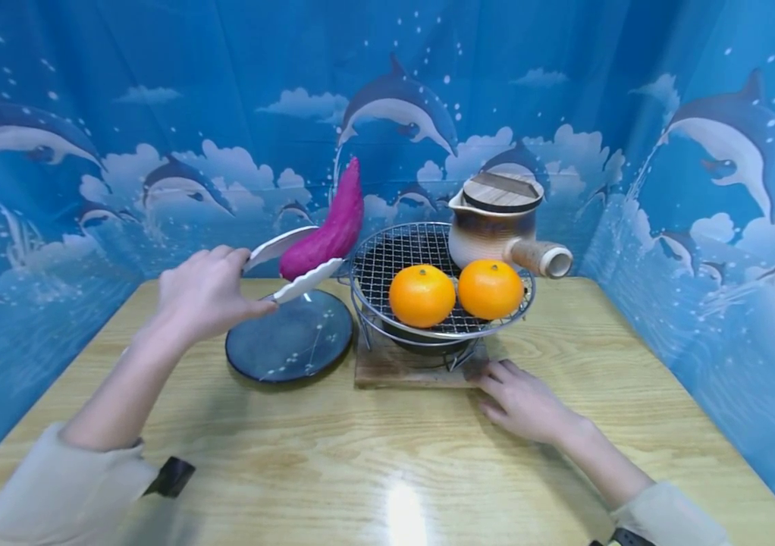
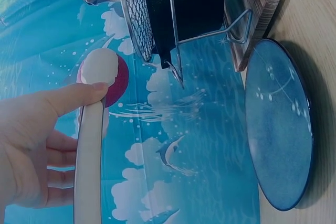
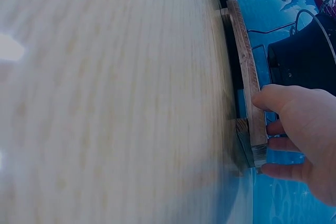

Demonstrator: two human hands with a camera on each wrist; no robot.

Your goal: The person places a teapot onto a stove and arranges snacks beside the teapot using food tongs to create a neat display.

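Observation:
My left hand (image 1: 206, 292) grips a pair of white-tipped tongs (image 2: 89, 150), thumb on one arm and fingers on the other. Between the tong tips is a purple sweet potato (image 1: 329, 227), raised in the air above and behind a dark blue plate (image 1: 292, 337). Down at the right, my right hand (image 1: 520, 402) holds the corner of a wooden base board (image 3: 247, 72), thumb on one face and fingertips at its end. On that board stands a small black stove (image 2: 189, 3) topped by a round wire grill (image 1: 394, 250).
Two oranges, a left one (image 1: 422, 296) and a right one (image 1: 491, 290), sit at the front of the grill. Behind them stands a side-handled teapot (image 1: 490, 231) with a wooden lid. A dolphin-print curtain (image 1: 224, 114) closes off the back and sides of the table (image 1: 333, 455).

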